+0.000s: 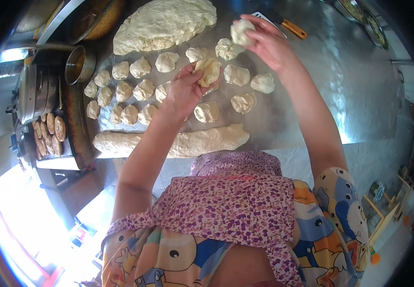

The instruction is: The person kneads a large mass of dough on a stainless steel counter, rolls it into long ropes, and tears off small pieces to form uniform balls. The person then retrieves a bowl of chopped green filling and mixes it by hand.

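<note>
My left hand [189,86] holds a flattened piece of dough [208,71], thumb on top, above the metal worktop [289,118]. Farther right, my right hand [264,37] grips a rounded dough ball [242,33] in its fingertips, raised over the table. Rows of dough pieces, such as this one [140,67], lie spread to the left and under my left hand. Nearest my right hand are a rough dough piece [227,49] and a smoother one [262,83]. My left forearm partly covers a long dough roll [214,140] along the front edge.
A large dough slab [164,25] lies at the back. A turner with a wooden handle [294,28] rests behind my right hand. At left stand a metal pot [80,64] and a griddle with browned breads [51,134]. Metal bowls [375,28] sit at the far right.
</note>
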`<action>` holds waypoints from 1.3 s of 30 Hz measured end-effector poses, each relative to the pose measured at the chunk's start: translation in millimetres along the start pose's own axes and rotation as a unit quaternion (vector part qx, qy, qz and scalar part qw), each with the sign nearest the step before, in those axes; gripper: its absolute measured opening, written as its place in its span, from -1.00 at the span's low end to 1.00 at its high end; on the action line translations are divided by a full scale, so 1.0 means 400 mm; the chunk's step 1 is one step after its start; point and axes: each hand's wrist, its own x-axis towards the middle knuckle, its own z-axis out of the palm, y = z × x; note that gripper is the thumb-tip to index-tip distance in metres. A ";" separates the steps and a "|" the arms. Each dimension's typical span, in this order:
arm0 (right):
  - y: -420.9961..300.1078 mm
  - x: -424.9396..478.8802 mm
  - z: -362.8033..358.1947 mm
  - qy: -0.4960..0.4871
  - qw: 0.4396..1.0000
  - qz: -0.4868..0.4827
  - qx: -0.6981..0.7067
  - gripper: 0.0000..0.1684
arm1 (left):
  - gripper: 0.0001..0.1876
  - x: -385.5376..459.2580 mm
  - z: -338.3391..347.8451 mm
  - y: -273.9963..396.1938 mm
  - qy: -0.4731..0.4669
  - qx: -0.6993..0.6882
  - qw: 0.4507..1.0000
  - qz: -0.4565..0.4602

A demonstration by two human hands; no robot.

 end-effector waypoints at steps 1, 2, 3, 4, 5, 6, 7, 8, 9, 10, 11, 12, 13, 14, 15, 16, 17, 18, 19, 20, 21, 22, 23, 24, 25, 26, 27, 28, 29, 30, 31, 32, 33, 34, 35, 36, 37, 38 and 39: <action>0.018 0.049 0.016 0.006 1.000 0.001 0.010 -0.54 | -0.60 -0.008 -0.005 -0.004 -0.006 -0.013 1.000 0.010; 0.038 0.095 0.027 -0.004 1.000 -0.008 0.027 -0.57 | -0.60 -0.017 -0.010 -0.007 0.004 -0.025 1.000 0.014; 0.058 0.140 0.033 0.016 0.999 0.025 0.036 -0.58 | -0.60 -0.025 -0.015 -0.010 0.008 -0.041 0.999 0.016; 0.081 0.179 0.038 0.020 0.997 0.049 0.053 -0.60 | -0.61 -0.032 -0.022 -0.013 0.017 -0.040 0.999 0.021; 0.099 0.208 0.037 0.025 0.995 0.072 0.070 -0.61 | -0.62 -0.040 -0.027 -0.015 0.020 -0.043 0.999 0.024; 0.111 0.231 0.031 0.040 0.995 0.070 0.057 -0.63 | -0.62 -0.047 -0.033 -0.018 0.014 -0.049 0.998 0.035; 0.117 0.250 0.023 0.029 0.996 0.058 0.057 -0.64 | -0.62 -0.054 -0.037 -0.020 0.029 -0.033 0.998 0.039; 0.118 0.263 0.012 0.020 0.997 0.047 0.057 -0.64 | -0.61 -0.060 -0.041 -0.024 0.036 -0.022 0.998 0.051; 0.114 0.272 0.000 0.009 0.998 0.035 0.057 -0.65 | -0.60 -0.065 -0.044 -0.027 0.041 -0.012 0.997 0.061; 0.110 0.276 -0.012 0.024 0.999 0.015 0.029 -0.66 | -0.59 -0.070 -0.046 -0.030 0.046 -0.011 0.997 0.066; 0.098 0.279 -0.028 0.001 0.998 0.035 0.042 -0.65 | -0.57 -0.074 -0.047 -0.033 0.049 -0.010 0.996 0.068; 0.097 0.280 -0.037 0.034 0.995 0.088 -0.041 -0.66 | -0.55 -0.076 -0.046 -0.035 0.052 -0.010 0.996 0.068; 0.089 0.278 -0.055 0.068 0.980 0.139 -0.122 -0.67 | -0.54 -0.077 -0.044 -0.037 0.047 -0.014 0.997 0.065; 0.093 0.278 -0.066 0.077 0.961 0.063 -0.259 -0.67 | -0.53 -0.077 -0.041 -0.038 0.040 -0.018 0.997 0.062; 0.098 0.274 -0.082 0.084 0.916 -0.017 -0.391 -0.68 | -0.52 -0.076 -0.038 -0.040 0.032 -0.021 0.997 0.061; 0.100 0.270 -0.102 0.087 0.849 -0.093 -0.513 -0.68 | -0.52 -0.074 -0.034 -0.043 0.033 -0.021 0.997 0.059; 0.107 0.266 -0.118 0.071 0.842 -0.067 -0.531 -0.68 | -0.52 -0.072 -0.029 -0.047 0.035 -0.021 0.998 0.057; 0.108 0.253 -0.143 0.057 0.834 -0.041 -0.547 -0.67 | -0.52 -0.070 -0.024 -0.051 0.031 -0.022 0.998 0.056; 0.102 0.243 -0.166 0.032 0.830 -0.053 -0.554 -0.67 | -0.52 -0.066 -0.018 -0.056 0.036 -0.014 0.998 0.055; 0.103 0.226 -0.181 0.036 0.795 -0.031 -0.605 -0.71 | -0.52 -0.061 -0.012 -0.062 0.033 -0.008 0.998 0.053; 0.093 0.208 -0.195 0.033 0.815 -0.032 -0.577 -0.69 | -0.52 -0.054 -0.005 -0.070 0.023 -0.004 0.998 0.052; 0.080 0.190 -0.200 0.042 0.835 -0.028 -0.548 -0.67 | -0.53 -0.046 0.002 -0.079 0.019 0.000 0.998 0.053; 0.065 0.163 -0.198 0.069 0.850 0.009 -0.522 -0.65 | -0.55 -0.035 0.009 -0.089 0.010 0.001 0.998 0.059; 0.050 0.133 -0.188 0.058 0.855 -0.027 -0.515 -0.59 | -0.56 -0.028 0.017 -0.102 0.002 0.000 0.998 0.064; 0.040 0.095 -0.170 0.014 0.879 -0.021 -0.476 -0.59 | -0.58 -0.022 0.026 -0.117 0.016 0.000 0.998 0.057; 0.017 0.048 -0.155 -0.011 0.899 0.014 -0.437 -0.58 | -0.59 -0.009 0.037 -0.129 0.024 0.001 0.998 0.055; 0.006 -0.001 -0.134 -0.040 0.919 0.039 -0.391 -0.58 | -0.61 0.002 0.047 -0.142 0.037 0.002 0.998 0.051; 0.015 -0.068 -0.110 -0.033 0.928 0.074 -0.364 -0.56 | -0.67 0.013 0.061 -0.160 0.015 0.005 0.997 0.070; 0.023 -0.134 -0.092 -0.060 0.944 0.074 -0.317 -0.54 | -0.69 0.022 0.073 -0.175 0.016 0.023 0.997 0.070; 0.043 -0.192 -0.073 -0.024 0.941 0.102 -0.320 -0.54 | -0.70 0.026 0.085 -0.195 0.014 0.042 0.997 0.071; 0.064 -0.248 -0.058 -0.050 0.951 0.075 -0.297 -0.55 | -0.72 0.029 0.096 -0.215 0.000 0.056 0.995 0.085; 0.088 -0.285 -0.051 -0.005 0.952 0.074 -0.297 -0.57 | -0.72 0.029 0.108 -0.240 0.005 0.073 0.994 0.076; 0.113 -0.319 -0.045 0.008 0.958 0.046 -0.283 -0.60 | -0.71 0.023 0.117 -0.265 0.001 0.110 0.993 0.045; 0.132 -0.348 -0.047 0.010 0.966 0.007 -0.257 -0.62 | -0.71 0.016 0.123 -0.288 -0.013 0.142 0.989 0.030; 0.149 -0.362 -0.052 0.051 0.967 0.032 -0.247 -0.64 | -0.70 0.012 0.126 -0.307 -0.044 0.157 0.986 0.025; 0.160 -0.374 -0.062 0.084 0.969 0.047 -0.226 -0.65 | -0.69 0.022 0.127 -0.320 -0.024 0.336 0.937 0.092; 0.169 -0.372 -0.073 0.140 0.963 0.097 -0.210 -0.67 | -0.70 0.036 0.123 -0.326 -0.012 0.379 0.920 0.095; 0.171 -0.360 -0.088 0.161 0.956 0.104 -0.221 -0.68 | -0.72 0.051 0.118 -0.329 0.000 0.420 0.902 0.096; 0.173 -0.346 -0.100 0.146 0.953 0.032 -0.263 -0.67 | -0.73 0.072 0.109 -0.327 0.012 0.461 0.882 0.098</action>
